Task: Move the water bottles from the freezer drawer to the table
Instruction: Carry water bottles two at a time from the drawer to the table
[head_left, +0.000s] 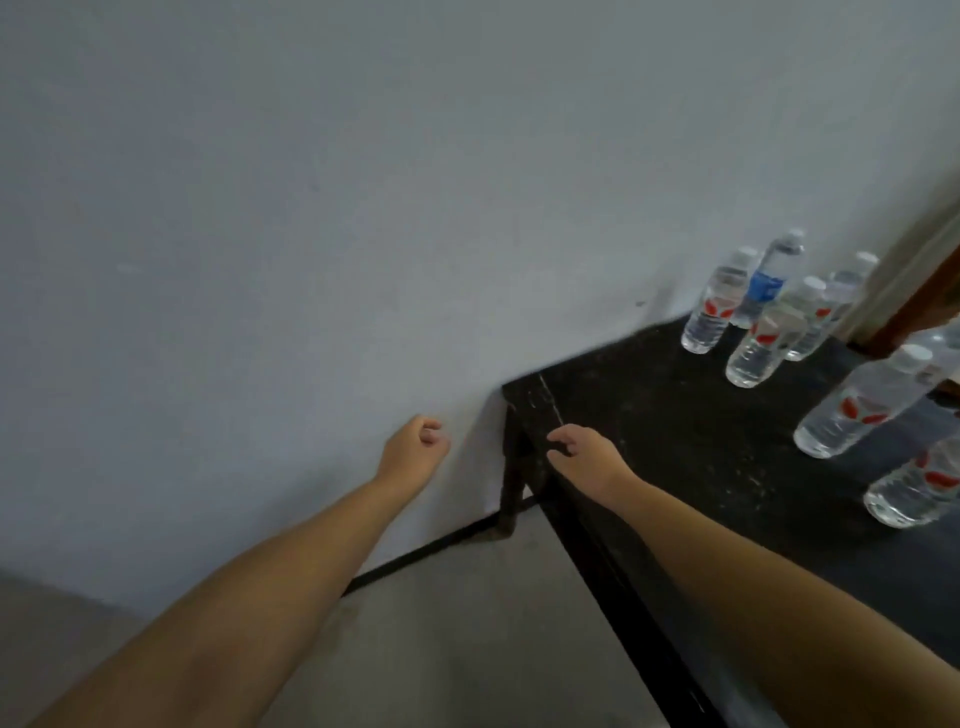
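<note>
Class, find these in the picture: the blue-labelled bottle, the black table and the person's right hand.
blue-labelled bottle (763, 287): head view, on its blue label.
black table (675, 415): head view, bare top.
right hand (584, 451): head view, back of hand.

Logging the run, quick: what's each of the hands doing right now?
Left hand: open, fingers loosely curled, holding nothing.
Right hand: open, holding nothing, over the table corner.

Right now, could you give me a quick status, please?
Left hand and right hand empty. Water bottles upright on black table. Nothing in the way.
</note>
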